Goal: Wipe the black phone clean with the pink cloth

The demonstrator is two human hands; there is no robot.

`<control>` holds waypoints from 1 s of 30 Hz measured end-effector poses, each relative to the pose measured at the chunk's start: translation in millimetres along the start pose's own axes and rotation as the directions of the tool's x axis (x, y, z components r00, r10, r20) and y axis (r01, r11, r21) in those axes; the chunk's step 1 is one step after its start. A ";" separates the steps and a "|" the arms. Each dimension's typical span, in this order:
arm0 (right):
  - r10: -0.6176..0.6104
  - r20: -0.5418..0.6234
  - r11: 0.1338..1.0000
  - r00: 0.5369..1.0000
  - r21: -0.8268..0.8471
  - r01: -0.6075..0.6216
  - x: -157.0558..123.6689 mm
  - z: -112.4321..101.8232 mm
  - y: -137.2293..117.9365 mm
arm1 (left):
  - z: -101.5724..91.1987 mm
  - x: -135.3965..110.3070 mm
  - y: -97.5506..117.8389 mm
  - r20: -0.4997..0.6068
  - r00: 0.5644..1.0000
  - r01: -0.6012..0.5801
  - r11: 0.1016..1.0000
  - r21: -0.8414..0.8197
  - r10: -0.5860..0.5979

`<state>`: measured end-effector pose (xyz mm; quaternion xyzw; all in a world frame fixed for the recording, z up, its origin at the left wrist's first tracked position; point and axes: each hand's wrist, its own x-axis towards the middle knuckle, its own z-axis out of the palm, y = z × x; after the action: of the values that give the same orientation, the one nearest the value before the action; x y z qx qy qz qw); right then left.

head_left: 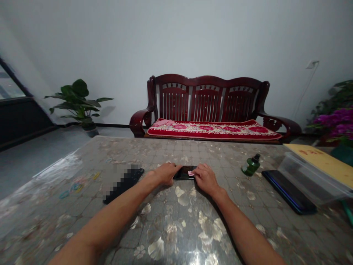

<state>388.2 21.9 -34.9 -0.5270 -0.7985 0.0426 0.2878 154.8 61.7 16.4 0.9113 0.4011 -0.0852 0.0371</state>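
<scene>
On the right side of the table [176, 228] we see a clear plastic box [309, 176] with a flat yellow sheet [327, 162] lying across its top; the walls are see-through, but we cannot tell what is inside. Left of the box, a small green bottle [250, 167] with a dark cap lies tilted on the table, and its contents are too small to make out. Between bottle and box, a long dark phone [288, 190] lies flat. Our left hand [164, 173] and right hand [205, 178] meet near the middle of the table, well apart from both containers. Between them a small dark phone [182, 173] lies flat on the table. The left hand closes with bent fingers on the phone's left end. The right hand covers the right end, and its fingertips pinch a little pink piece [191, 173] that sits on the phone's surface. Further left, just beside our left forearm, lies another black device [125, 183], partly blurred, and beyond it a few coloured rings [74, 186] are scattered. Behind the table stands a dark wooden bench [206, 99] with a red cushion [215, 129], with a leafy plant [78, 101] to its left.
</scene>
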 end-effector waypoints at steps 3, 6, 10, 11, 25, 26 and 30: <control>0.168 -0.052 0.971 0.984 0.182 -0.156 0.8 5.6 6.9 | -1.8 2.1 4.0 0.020 1.000 0.007 0.998 0.062 -0.008; 0.314 -0.107 0.903 0.943 0.341 -0.262 2.2 9.6 13.7 | -4.5 3.3 10.9 0.037 0.998 0.039 0.994 0.100 -0.043; 0.370 -0.138 0.851 0.919 0.447 -0.276 3.5 10.4 16.8 | -7.3 6.6 21.7 0.057 0.992 0.109 0.987 0.115 -0.116; 0.383 -0.145 0.840 0.912 0.466 -0.278 3.7 10.0 16.7 | -7.6 8.0 24.0 0.066 0.989 0.122 0.985 0.119 -0.131; 0.600 -0.095 0.521 0.794 0.800 -0.298 10.3 17.4 15.9 | -2.5 22.1 32.9 -0.006 0.977 0.211 0.965 0.158 -0.212; 0.619 -0.072 0.473 0.782 0.829 -0.299 10.8 17.6 15.8 | -2.4 21.5 33.7 -0.011 0.976 0.216 0.964 0.158 -0.217; 0.691 0.025 0.312 0.722 0.891 -0.329 12.3 15.6 13.4 | -1.6 20.6 34.2 -0.016 0.971 0.237 0.959 0.155 -0.238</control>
<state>387.8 42.1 -47.7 -0.5408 -0.3850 0.4201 0.6187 193.9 53.8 14.1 0.8566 0.4995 -0.1216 -0.0442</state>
